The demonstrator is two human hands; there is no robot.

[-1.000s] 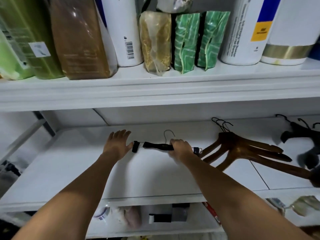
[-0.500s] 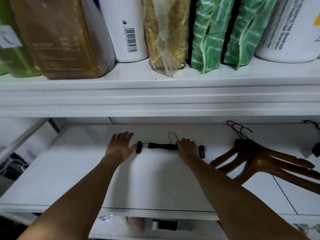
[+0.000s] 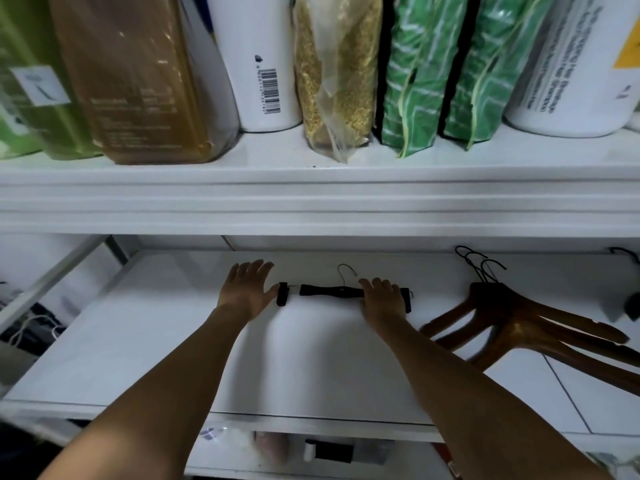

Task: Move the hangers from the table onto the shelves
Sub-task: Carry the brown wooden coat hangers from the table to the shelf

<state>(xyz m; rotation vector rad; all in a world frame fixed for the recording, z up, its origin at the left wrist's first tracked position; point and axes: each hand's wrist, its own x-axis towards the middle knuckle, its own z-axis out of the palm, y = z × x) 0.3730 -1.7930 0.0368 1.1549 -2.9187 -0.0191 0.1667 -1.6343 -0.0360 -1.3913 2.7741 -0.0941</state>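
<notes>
A black clip hanger (image 3: pixel 329 291) with a thin metal hook lies flat on the white middle shelf (image 3: pixel 145 341). My left hand (image 3: pixel 247 289) lies flat on the shelf, fingers straight, its thumb side touching the hanger's left clip. My right hand (image 3: pixel 382 297) rests over the hanger's right end, fingers bent over the bar; the right clip shows just past it. To the right, a stack of brown wooden hangers (image 3: pixel 519 317) with black hooks lies on the same shelf.
The upper shelf (image 3: pixel 311 188) overhangs closely, packed with a brown bag (image 3: pixel 138 81), a white bottle (image 3: pixel 259 64), a grain bag (image 3: pixel 336 74), green pouches (image 3: pixel 443 71) and a white tub (image 3: pixel 571 64). A dark hanger (image 3: pixel 632 303) sits at the far right. Items sit on the lower shelf.
The view has moved closer and tilted up. Both hands pushed the black hanger slightly deeper onto the shelf; the right hand's grip has loosened over the bar.
</notes>
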